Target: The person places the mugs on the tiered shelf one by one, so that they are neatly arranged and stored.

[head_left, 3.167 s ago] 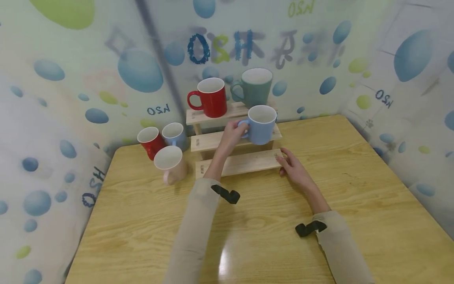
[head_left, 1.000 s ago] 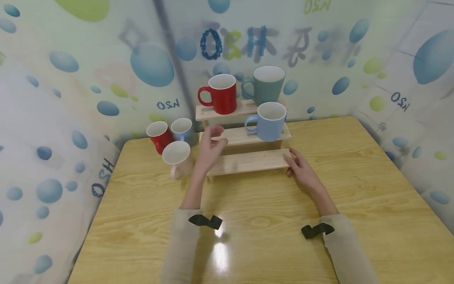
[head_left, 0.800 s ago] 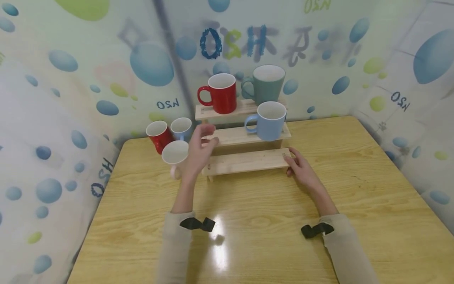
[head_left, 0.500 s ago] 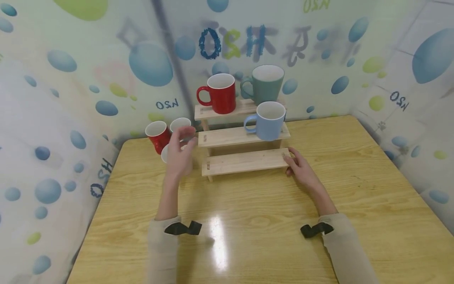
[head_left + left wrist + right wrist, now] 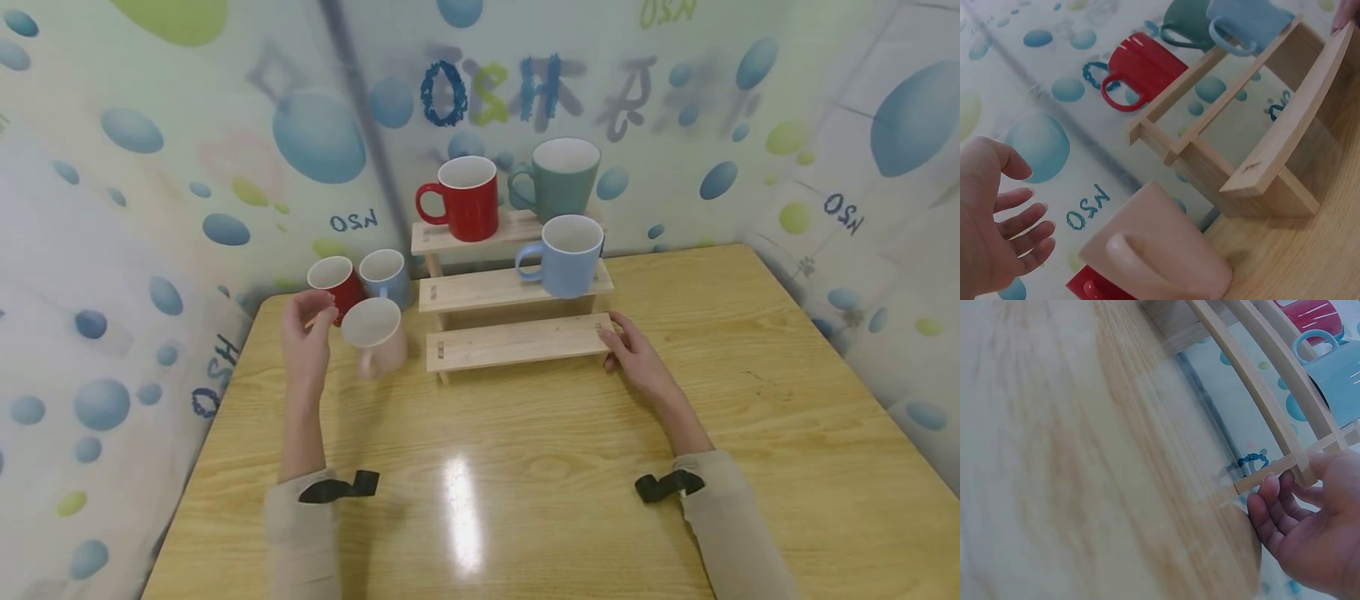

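Observation:
My left hand [image 5: 306,346] hovers at the left, in front of a small red mug [image 5: 347,293] that it partly covers in the head view. Its fingers are loosely bent with nothing between them, as the left wrist view shows. To its right stands a pale pink mug [image 5: 378,337], handle toward me; a light blue mug [image 5: 386,279] is behind. My right hand [image 5: 637,358] grips the right end of the lowest board of a three-step wooden rack [image 5: 517,343]. A blue mug [image 5: 572,258] stands on the middle step, right side. In the right wrist view, fingers and thumb hold the board's end.
On the top step stand a larger red mug [image 5: 470,204] at the left and a green mug [image 5: 564,179] at the right. The rack and loose mugs are on a wooden table [image 5: 570,483], against a patterned wall [image 5: 247,92] at the back.
My left hand let go of the blue mug on the middle step, then swept left past the pink mug to the small red mug. My right hand keeps its hold on the rack.

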### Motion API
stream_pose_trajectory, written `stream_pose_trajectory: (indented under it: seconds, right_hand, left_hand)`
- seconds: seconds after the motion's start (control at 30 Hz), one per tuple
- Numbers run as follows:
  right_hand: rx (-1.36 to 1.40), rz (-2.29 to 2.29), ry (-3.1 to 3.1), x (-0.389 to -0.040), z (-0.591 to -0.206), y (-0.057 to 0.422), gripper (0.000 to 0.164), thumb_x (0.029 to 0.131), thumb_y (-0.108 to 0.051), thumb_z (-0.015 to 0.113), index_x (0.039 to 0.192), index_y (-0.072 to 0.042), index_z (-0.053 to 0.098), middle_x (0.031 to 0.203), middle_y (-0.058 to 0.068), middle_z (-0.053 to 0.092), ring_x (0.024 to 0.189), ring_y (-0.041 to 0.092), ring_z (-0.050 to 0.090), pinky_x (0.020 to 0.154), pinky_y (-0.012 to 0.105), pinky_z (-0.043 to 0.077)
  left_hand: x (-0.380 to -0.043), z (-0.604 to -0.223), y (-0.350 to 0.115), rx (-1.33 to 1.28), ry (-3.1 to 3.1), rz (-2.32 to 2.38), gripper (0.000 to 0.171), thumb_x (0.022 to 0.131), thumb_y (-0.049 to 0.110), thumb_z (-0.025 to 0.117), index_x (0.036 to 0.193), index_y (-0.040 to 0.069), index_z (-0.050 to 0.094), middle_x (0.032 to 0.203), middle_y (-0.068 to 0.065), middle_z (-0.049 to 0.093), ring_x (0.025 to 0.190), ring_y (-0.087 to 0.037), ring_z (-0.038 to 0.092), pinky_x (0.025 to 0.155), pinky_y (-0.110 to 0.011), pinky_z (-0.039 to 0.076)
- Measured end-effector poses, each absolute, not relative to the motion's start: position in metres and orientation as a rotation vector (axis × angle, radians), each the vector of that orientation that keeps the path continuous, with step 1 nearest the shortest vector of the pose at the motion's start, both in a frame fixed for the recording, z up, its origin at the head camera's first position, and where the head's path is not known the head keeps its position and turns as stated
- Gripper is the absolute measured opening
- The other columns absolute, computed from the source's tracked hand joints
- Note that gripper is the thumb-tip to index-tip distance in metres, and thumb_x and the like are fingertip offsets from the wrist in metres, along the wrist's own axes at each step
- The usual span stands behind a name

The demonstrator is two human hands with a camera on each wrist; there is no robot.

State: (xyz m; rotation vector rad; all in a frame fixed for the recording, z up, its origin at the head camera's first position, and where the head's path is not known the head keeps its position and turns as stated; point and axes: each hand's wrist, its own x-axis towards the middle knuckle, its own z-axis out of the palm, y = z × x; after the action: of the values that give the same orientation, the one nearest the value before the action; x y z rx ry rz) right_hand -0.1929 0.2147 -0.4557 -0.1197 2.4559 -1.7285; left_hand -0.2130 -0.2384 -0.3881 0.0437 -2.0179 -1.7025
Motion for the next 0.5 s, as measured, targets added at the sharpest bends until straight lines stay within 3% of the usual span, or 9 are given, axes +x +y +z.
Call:
stream_pose_trajectory:
  seconds: [0.23,0.33,0.5]
  right_hand:
    - [-0.123,-1.752,2.464,-0.203,-0.483,0.224,0.067,0.109,-0.032,0.043,0.160,-0.001,0.012,0.099,0.025,0.060,0.076,0.020,0.061,0.076,0.026,0.050]
    - [-0.125,-1.773,2.455,-0.203,-0.482,0.222,0.067,0.109,-0.032,0.044,0.159,-0.001,0.013,0.099,0.024,0.059,0.076,0.021,0.060,0.075,0.028,0.051]
    - [-0.131,-1.775,2.444,-0.202,-0.480,0.222,0.066,0.109,-0.031,0.043,0.159,0.000,0.012,0.099,0.023,0.057,0.077,0.022,0.061,0.076,0.028,0.052]
  left_hand:
    - [-0.220,-0.408,-0.258,0.196,-2.055,-1.745,0.031,0.098,0.006,0.053,0.127,-0.006,0.049,0.110,-0.002,0.054,0.103,-0.009,0.051,0.089,-0.025,0.040]
    - [-0.225,-0.414,-0.263,0.250,-2.073,-1.764,0.036,0.098,0.005,0.052,0.132,-0.007,0.046,0.116,-0.007,0.054,0.104,-0.008,0.050,0.089,-0.025,0.039]
    - [-0.232,-0.428,-0.271,0.341,-2.141,-1.781,0.047,0.100,0.010,0.050,0.144,-0.004,0.042,0.135,-0.015,0.050,0.122,-0.018,0.048,0.102,-0.031,0.038]
